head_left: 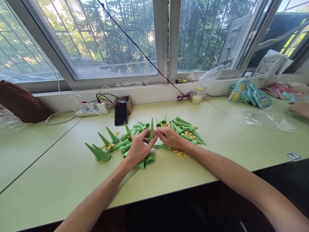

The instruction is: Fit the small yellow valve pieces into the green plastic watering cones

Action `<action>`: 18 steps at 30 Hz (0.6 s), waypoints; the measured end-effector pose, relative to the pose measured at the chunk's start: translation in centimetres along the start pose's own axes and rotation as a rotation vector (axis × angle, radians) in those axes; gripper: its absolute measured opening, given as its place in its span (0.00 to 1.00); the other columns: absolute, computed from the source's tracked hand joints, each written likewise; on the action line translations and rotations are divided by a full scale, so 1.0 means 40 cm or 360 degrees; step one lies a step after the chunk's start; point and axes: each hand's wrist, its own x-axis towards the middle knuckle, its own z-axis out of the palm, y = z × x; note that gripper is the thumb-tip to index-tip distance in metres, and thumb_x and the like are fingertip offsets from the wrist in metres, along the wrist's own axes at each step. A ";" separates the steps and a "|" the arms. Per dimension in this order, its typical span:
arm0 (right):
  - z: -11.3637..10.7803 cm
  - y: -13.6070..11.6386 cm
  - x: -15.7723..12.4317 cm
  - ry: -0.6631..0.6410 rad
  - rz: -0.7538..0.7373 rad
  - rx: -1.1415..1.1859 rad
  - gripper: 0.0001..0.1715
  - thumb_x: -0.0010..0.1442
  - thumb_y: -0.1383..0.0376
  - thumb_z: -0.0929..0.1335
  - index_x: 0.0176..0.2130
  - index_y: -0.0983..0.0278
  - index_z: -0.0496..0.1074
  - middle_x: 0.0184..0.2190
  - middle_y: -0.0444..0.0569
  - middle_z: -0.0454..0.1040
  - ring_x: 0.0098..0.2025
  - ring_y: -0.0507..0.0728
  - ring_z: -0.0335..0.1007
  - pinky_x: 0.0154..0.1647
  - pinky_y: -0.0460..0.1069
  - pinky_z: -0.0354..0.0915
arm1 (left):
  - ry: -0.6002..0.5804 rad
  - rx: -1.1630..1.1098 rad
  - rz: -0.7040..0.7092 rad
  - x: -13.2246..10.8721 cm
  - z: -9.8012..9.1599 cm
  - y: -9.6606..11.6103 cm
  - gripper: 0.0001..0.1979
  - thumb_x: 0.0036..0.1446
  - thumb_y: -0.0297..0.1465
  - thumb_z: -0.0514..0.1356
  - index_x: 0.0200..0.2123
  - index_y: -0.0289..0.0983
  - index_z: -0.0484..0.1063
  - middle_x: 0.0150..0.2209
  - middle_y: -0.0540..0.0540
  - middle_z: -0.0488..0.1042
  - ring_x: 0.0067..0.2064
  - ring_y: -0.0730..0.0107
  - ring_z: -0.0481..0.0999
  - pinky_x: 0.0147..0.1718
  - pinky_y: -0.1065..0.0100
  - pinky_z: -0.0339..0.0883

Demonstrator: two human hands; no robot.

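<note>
My left hand (140, 145) is closed around the base of a green plastic spike (152, 128), which points upward. Beside it, my right hand (168, 136) is pinched shut near the spike; what its fingertips hold, if anything, is hidden. Several more green spikes (102, 153) lie or stand about both hands. Below my left hand, a hollow green cap with a ridged rim (150, 159) rests on its side. Small yellow cross-shaped pieces (180, 153) are scattered under my right forearm and among the spikes.
A power strip (93, 110) with cables and a small cardboard box (129, 104) stand by the windowsill. A cup in a clear bag (196, 96) is farther right. Blue-green packets (259, 96) lie near another person's hand (299, 109). A brown cloth item (23, 102) sits left.
</note>
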 end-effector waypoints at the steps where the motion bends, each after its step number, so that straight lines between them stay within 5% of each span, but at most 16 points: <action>1: -0.001 -0.001 0.000 -0.0004 -0.0003 0.0005 0.21 0.72 0.60 0.57 0.26 0.61 0.55 0.21 0.39 0.57 0.24 0.50 0.51 0.30 0.46 0.50 | -0.0003 0.0006 0.0003 0.000 0.000 0.000 0.11 0.61 0.39 0.60 0.36 0.37 0.71 0.32 0.50 0.73 0.30 0.73 0.69 0.31 0.70 0.71; 18: 0.006 0.012 0.000 -0.0040 -0.0020 0.0001 0.22 0.71 0.60 0.57 0.26 0.62 0.56 0.21 0.39 0.57 0.24 0.49 0.50 0.29 0.46 0.49 | -0.0035 0.0180 0.0148 0.002 -0.005 -0.001 0.09 0.63 0.36 0.58 0.34 0.37 0.69 0.26 0.54 0.66 0.26 0.76 0.63 0.27 0.73 0.65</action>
